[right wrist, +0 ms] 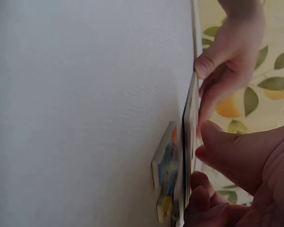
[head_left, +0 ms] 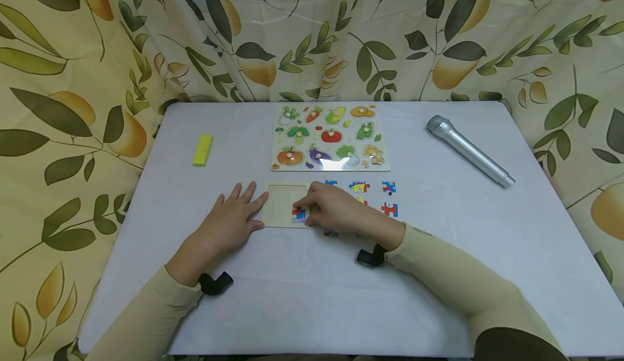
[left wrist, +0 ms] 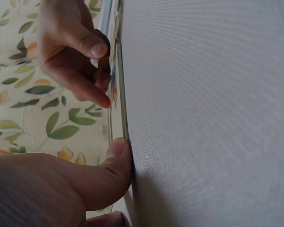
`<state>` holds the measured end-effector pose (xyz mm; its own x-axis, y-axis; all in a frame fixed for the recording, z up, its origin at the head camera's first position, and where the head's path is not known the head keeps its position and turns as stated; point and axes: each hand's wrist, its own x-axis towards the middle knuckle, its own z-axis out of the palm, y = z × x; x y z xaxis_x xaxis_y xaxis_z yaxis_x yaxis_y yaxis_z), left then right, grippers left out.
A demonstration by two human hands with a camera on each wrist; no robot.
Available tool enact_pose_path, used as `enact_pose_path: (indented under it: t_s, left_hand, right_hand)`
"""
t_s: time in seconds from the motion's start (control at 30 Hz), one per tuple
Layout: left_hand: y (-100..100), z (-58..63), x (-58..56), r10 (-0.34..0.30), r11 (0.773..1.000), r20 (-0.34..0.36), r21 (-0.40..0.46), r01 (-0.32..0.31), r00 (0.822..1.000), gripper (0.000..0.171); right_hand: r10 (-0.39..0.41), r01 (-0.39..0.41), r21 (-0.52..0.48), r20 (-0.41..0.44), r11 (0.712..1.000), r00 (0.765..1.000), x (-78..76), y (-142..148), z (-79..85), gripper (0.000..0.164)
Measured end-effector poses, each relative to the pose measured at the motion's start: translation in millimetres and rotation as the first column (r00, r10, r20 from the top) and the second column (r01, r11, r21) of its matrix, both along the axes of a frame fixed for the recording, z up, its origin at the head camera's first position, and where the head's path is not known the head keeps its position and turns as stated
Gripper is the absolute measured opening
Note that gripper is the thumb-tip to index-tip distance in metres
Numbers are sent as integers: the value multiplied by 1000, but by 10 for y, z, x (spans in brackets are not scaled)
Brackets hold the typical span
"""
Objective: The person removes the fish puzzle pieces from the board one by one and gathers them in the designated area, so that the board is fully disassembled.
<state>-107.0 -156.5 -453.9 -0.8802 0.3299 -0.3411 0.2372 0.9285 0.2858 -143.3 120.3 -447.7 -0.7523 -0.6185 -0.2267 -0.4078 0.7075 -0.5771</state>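
Observation:
A small pale puzzle frame lies flat on the table between the two hands. One colourful jigsaw piece sits at its lower right corner, red and blue. Over that piece, my right hand bends its index finger and thumb, with the fingertips at opposite edges of it. My left hand has its fingers spread; thumb and index finger rest at the frame's left edge. Several loose jigsaw pieces lie right of the frame, some hidden beneath the right hand and wrist.
Behind the frame lies a vegetable peg puzzle board. A yellow block is at the back left, and a silver microphone at the back right. White cloth covers the table; a leaf-patterned curtain hangs behind.

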Motion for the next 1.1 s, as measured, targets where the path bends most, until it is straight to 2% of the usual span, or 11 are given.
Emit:
enact_pose_path:
  t_s: [0.53,0.87,1.1]
  left_hand:
    - [-5,14,-2,-4,1000,3,5,4,1000,74]
    - [-9,19,-2,-4,1000,1,10,4,1000,74]
    - [-6,23,0,-1,1000,3,12,1,1000,74]
  right_hand:
    - [14,-13,-16,34,1000,999,0,-79,32,34]
    - [-6,8,-81,18,997,1000,1,-74,14,24]
    - [-49,52,-134,24,990,999,-8,-91,-20,20]
